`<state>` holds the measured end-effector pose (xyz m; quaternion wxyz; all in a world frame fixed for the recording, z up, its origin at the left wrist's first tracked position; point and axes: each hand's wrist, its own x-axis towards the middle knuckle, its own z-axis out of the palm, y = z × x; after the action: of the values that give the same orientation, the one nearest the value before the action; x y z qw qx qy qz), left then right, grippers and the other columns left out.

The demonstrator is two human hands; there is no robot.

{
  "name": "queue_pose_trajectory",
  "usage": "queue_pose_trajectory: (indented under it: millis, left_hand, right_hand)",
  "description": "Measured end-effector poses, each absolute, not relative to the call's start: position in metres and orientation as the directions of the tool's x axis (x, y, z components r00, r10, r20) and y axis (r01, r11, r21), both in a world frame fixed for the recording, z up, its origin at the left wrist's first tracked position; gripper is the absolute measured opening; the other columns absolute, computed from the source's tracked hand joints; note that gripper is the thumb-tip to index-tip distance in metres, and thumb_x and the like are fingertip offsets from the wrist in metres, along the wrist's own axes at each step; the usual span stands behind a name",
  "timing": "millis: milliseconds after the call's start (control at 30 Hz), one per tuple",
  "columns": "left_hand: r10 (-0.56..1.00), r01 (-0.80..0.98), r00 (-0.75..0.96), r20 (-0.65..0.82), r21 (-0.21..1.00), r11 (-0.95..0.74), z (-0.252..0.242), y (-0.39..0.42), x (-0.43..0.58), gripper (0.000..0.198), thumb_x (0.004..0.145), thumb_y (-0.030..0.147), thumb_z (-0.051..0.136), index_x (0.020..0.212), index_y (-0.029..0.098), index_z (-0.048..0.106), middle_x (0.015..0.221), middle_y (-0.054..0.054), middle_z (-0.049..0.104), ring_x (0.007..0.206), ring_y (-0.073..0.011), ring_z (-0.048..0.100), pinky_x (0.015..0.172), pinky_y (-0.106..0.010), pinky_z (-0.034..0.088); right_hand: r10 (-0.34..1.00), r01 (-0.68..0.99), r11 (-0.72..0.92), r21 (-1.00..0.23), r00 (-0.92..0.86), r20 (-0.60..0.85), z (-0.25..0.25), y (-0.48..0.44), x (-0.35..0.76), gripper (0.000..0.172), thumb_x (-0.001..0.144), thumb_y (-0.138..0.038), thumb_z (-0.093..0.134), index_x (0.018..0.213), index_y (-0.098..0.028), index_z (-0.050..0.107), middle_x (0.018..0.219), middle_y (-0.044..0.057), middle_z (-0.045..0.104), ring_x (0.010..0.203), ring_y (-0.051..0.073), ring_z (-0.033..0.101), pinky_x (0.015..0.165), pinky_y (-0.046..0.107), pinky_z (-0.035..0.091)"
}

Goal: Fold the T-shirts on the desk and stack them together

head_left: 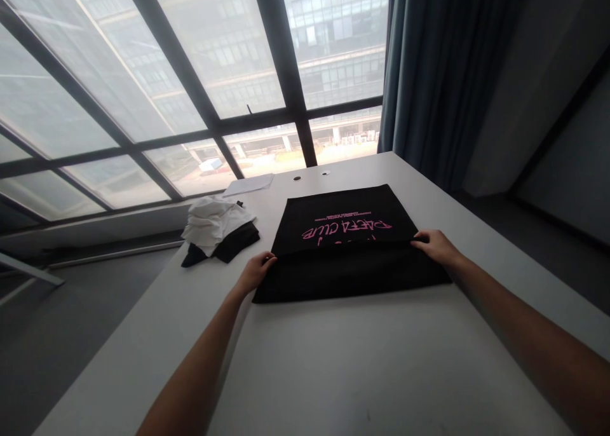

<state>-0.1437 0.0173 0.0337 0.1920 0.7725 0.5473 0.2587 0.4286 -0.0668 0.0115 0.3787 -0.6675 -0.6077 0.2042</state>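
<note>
A flat black printed cloth (343, 271) lies on the white table in front of me, roughly rectangular, with pink lettering upside down to me. Whether it is a folded shirt or a bag I cannot tell. A raised fold runs across its middle and covers part of the lettering. My left hand (260, 267) pinches the left end of this fold, and my right hand (433, 245) pinches the right end. Between my hands the fold is stretched nearly straight. The cloth's near edge rests on the tabletop.
To the left, crumpled white cloth (214, 223) lies over black cloth (237, 240) on the white table (343, 366). White papers (248, 185) lie near the window side. A dark round cable hole (297, 178) shows at the far edge. A blue curtain (429, 74) hangs at right.
</note>
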Motion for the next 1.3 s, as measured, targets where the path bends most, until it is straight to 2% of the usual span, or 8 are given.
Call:
queue_pose_trajectory:
  millis: [167,433,600,833,1033,1200,1300]
  left_hand:
    - [0.943,0.748,0.203,0.265,0.58,-0.324,0.048,0.027,-0.144,0.041,0.087,0.058,0.051,0.089,0.021,0.066,0.081,-0.003,0.071,0.077,-0.0219,0.063,0.072,-0.03,0.045]
    - [0.961,0.791,0.196,0.194,0.548,-0.272,0.03,0.05,-0.133,0.034,0.081,0.055,0.056,0.08,0.022,0.067,0.08,-0.006,0.074,0.081,-0.0259,0.066,0.076,-0.033,0.048]
    - [0.951,0.787,0.189,0.243,0.543,-0.295,0.039,0.064,-0.137,0.037,0.083,0.055,0.054,0.088,0.021,0.068,0.085,-0.006,0.074,0.083,-0.025,0.066,0.078,-0.032,0.048]
    - [0.949,0.784,0.212,0.233,0.538,-0.308,0.028,0.075,-0.131,0.033,0.08,0.052,0.056,0.082,0.021,0.067,0.08,-0.006,0.073,0.079,-0.0249,0.067,0.077,-0.033,0.048]
    - [0.955,0.792,0.188,0.23,0.54,-0.286,0.029,0.082,-0.134,0.034,0.082,0.053,0.055,0.085,0.022,0.068,0.084,-0.007,0.074,0.083,-0.0258,0.067,0.079,-0.033,0.048]
    - [0.96,0.799,0.187,0.207,0.537,-0.272,0.027,0.085,-0.13,0.032,0.079,0.051,0.057,0.081,0.021,0.068,0.08,-0.006,0.074,0.081,-0.0254,0.067,0.077,-0.033,0.048]
    - [0.961,0.802,0.192,0.197,0.533,-0.27,0.029,0.087,-0.128,0.031,0.079,0.051,0.059,0.08,0.021,0.068,0.076,-0.005,0.073,0.077,-0.0245,0.066,0.075,-0.032,0.048]
  right_hand:
    - [0.944,0.639,0.051,-0.768,0.221,0.246,0.028,-0.056,0.432,0.038,0.072,-0.051,0.066,0.085,-0.016,0.074,0.08,0.006,0.074,0.076,0.023,0.066,0.073,0.034,0.049]
    - [0.953,0.658,-0.032,-0.752,0.248,0.177,0.007,-0.029,0.429,0.028,0.066,-0.042,0.065,0.076,-0.017,0.071,0.073,0.004,0.072,0.076,0.023,0.066,0.074,0.033,0.049]
    - [0.937,0.643,0.007,-0.766,0.264,0.231,0.012,-0.021,0.434,0.037,0.069,-0.047,0.066,0.084,-0.014,0.074,0.076,0.006,0.072,0.074,0.022,0.065,0.071,0.032,0.049]
    - [0.933,0.769,-0.12,-0.627,0.304,0.194,0.007,-0.007,0.428,0.021,0.071,-0.036,0.069,0.082,-0.019,0.075,0.078,0.005,0.073,0.079,0.022,0.067,0.075,0.031,0.049]
    - [0.921,0.771,-0.091,-0.631,0.306,0.242,0.002,0.001,0.436,0.025,0.074,-0.037,0.069,0.088,-0.018,0.076,0.087,0.008,0.075,0.085,0.023,0.069,0.077,0.031,0.05]
    - [0.919,0.826,-0.179,-0.535,0.334,0.209,0.003,0.004,0.43,0.019,0.074,-0.035,0.071,0.085,-0.02,0.077,0.083,0.006,0.075,0.08,0.022,0.069,0.07,0.03,0.049]
    - [0.915,0.827,-0.191,-0.529,0.345,0.209,0.002,0.003,0.428,0.019,0.075,-0.035,0.071,0.087,-0.021,0.077,0.084,0.006,0.075,0.081,0.022,0.069,0.071,0.03,0.049]
